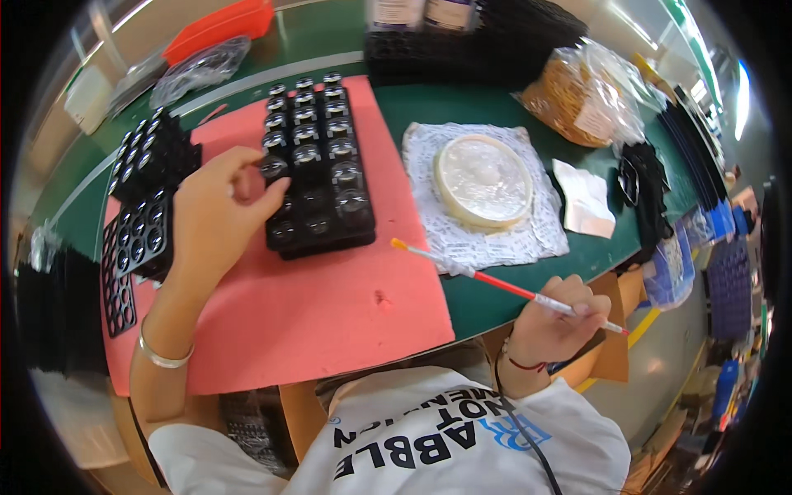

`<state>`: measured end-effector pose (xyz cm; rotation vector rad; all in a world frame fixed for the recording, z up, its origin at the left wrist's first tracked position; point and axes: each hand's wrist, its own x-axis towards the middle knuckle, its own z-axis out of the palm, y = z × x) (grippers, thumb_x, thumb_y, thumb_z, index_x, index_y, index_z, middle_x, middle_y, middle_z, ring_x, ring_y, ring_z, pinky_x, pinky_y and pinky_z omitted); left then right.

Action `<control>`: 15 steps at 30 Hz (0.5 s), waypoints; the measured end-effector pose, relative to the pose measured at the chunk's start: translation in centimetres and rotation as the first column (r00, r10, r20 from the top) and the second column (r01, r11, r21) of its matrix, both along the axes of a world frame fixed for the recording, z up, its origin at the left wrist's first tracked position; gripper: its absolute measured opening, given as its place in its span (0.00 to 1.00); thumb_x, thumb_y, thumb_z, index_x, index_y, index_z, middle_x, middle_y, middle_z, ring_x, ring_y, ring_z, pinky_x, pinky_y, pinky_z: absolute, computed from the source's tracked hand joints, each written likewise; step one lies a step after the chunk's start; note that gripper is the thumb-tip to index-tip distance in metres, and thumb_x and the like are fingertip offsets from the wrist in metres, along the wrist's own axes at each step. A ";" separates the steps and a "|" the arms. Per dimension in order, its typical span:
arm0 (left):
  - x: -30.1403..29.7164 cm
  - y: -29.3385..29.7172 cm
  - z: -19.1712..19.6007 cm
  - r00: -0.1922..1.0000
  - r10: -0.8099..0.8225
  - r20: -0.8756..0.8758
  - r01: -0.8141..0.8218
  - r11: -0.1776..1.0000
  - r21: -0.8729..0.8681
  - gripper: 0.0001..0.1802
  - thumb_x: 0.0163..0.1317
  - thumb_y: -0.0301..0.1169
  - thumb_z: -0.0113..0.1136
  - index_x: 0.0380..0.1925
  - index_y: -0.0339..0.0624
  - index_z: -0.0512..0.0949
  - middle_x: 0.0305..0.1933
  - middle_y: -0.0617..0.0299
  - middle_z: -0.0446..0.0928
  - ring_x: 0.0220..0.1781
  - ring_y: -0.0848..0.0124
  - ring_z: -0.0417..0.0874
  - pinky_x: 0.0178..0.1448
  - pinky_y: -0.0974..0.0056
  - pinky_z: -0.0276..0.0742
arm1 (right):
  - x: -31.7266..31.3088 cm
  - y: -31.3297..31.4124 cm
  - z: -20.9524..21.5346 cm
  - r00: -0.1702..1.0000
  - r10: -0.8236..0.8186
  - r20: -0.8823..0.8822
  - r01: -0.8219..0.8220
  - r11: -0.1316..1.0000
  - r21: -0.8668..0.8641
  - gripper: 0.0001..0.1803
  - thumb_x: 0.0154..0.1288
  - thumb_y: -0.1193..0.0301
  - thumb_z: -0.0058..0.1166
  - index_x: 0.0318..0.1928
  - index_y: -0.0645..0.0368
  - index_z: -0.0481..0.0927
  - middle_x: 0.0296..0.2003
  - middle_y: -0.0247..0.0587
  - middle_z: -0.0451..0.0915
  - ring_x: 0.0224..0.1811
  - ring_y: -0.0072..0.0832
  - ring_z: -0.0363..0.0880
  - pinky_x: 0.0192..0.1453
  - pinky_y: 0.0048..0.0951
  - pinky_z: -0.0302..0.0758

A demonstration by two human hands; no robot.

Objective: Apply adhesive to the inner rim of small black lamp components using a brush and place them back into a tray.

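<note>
A thin red-and-white stick [503, 285] with an orange tip lies slanted, tip pointing up-left toward the black lens tray [318, 165]; the right hand [557, 326] is pinching its lower end. The left hand [216, 216] grips a small lens [272, 167] at the tray's left edge. Beyond the right hand sit a white printed sheet [483, 194] under a round white disc and a crinkled clear bag [582, 95] on the green desk [429, 107].

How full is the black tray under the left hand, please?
Partly full: the black tray holds clear lenses in its far rows, while its nearest pockets look empty.
</note>
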<state>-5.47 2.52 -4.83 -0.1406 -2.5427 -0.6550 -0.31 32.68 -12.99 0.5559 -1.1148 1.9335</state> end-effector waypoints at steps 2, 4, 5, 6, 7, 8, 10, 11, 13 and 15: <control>0.3 1.0 0.4 0.978 -0.071 -0.198 0.052 0.994 -0.101 0.13 0.38 0.27 0.63 0.26 0.39 0.73 0.18 0.63 0.68 0.19 0.71 0.70 0.26 0.71 0.67 | -0.4 0.5 -0.1 0.997 -0.076 0.010 0.077 0.993 -0.092 0.17 0.64 0.56 0.34 0.25 0.54 0.60 0.18 0.33 0.65 0.19 0.19 0.56 0.23 0.20 0.53; 1.9 1.5 0.9 0.938 -0.229 -0.260 0.175 0.961 -0.216 0.15 0.33 0.23 0.63 0.25 0.41 0.72 0.22 0.64 0.70 0.19 0.70 0.71 0.25 0.71 0.67 | -1.0 1.1 0.3 0.945 -0.326 0.012 0.327 0.944 -0.046 0.17 0.65 0.57 0.34 0.26 0.56 0.62 0.19 0.34 0.66 0.18 0.20 0.58 0.24 0.21 0.55; 2.6 1.8 0.2 0.910 -0.343 -0.234 0.284 0.925 -0.251 0.15 0.33 0.24 0.63 0.25 0.41 0.72 0.22 0.64 0.70 0.19 0.70 0.71 0.24 0.71 0.67 | -1.2 1.4 0.6 0.900 -0.436 0.013 0.436 0.899 -0.033 0.17 0.65 0.57 0.34 0.26 0.57 0.63 0.18 0.35 0.66 0.18 0.21 0.59 0.24 0.21 0.55; 3.3 1.9 -0.3 0.872 -0.445 -0.202 0.383 0.879 -0.282 0.15 0.33 0.25 0.63 0.25 0.42 0.72 0.23 0.64 0.70 0.19 0.69 0.70 0.23 0.70 0.67 | -1.5 2.2 0.9 0.845 -0.532 -0.050 0.534 0.835 0.133 0.17 0.65 0.58 0.34 0.27 0.58 0.65 0.16 0.36 0.66 0.18 0.22 0.60 0.22 0.20 0.56; 4.1 2.4 -0.4 0.875 -0.473 -0.104 0.423 0.851 -0.312 0.15 0.32 0.26 0.64 0.25 0.42 0.72 0.23 0.64 0.70 0.18 0.69 0.70 0.22 0.69 0.67 | -1.7 2.4 0.9 0.825 -0.562 -0.062 0.563 0.808 0.175 0.18 0.65 0.58 0.33 0.27 0.59 0.65 0.16 0.37 0.65 0.17 0.22 0.60 0.21 0.19 0.56; 4.7 2.8 -0.5 0.869 -0.495 -0.004 0.465 0.819 -0.338 0.15 0.32 0.27 0.64 0.25 0.42 0.72 0.23 0.64 0.71 0.18 0.69 0.70 0.21 0.68 0.67 | -1.8 2.6 1.0 0.804 -0.590 -0.074 0.590 0.777 0.217 0.18 0.65 0.59 0.33 0.26 0.60 0.65 0.15 0.37 0.65 0.17 0.22 0.61 0.21 0.19 0.56; 4.9 2.8 -1.2 0.872 -0.484 0.078 0.484 0.826 -0.289 0.16 0.32 0.29 0.64 0.25 0.43 0.72 0.24 0.64 0.71 0.18 0.69 0.70 0.20 0.67 0.67 | -1.9 3.0 1.0 0.825 -0.553 -0.114 0.563 0.789 0.247 0.18 0.65 0.60 0.34 0.26 0.62 0.66 0.15 0.38 0.65 0.16 0.22 0.61 0.21 0.18 0.57; 4.8 2.7 -1.5 0.875 -0.472 0.110 0.484 0.837 -0.255 0.16 0.32 0.30 0.64 0.25 0.43 0.72 0.25 0.64 0.71 0.18 0.68 0.71 0.21 0.67 0.67 | -1.9 2.8 1.2 0.820 -0.560 -0.118 0.568 0.770 0.290 0.18 0.65 0.60 0.35 0.26 0.62 0.67 0.15 0.38 0.65 0.17 0.22 0.62 0.22 0.18 0.57; 4.8 2.5 -1.7 0.879 -0.459 0.130 0.477 0.851 -0.220 0.16 0.33 0.30 0.64 0.26 0.42 0.72 0.25 0.64 0.72 0.19 0.68 0.72 0.22 0.67 0.68 | -1.8 2.6 1.4 0.815 -0.563 -0.134 0.573 0.750 0.332 0.18 0.65 0.60 0.36 0.26 0.62 0.67 0.15 0.38 0.66 0.17 0.22 0.62 0.22 0.18 0.58; 4.7 2.5 -1.3 0.853 -0.472 0.222 0.494 0.868 -0.053 0.16 0.33 0.28 0.64 0.27 0.42 0.72 0.27 0.63 0.73 0.22 0.66 0.74 0.23 0.68 0.70 | -1.8 2.6 1.3 0.814 -0.571 -0.106 0.562 0.728 0.392 0.18 0.64 0.60 0.39 0.26 0.62 0.67 0.16 0.38 0.66 0.17 0.21 0.63 0.22 0.18 0.58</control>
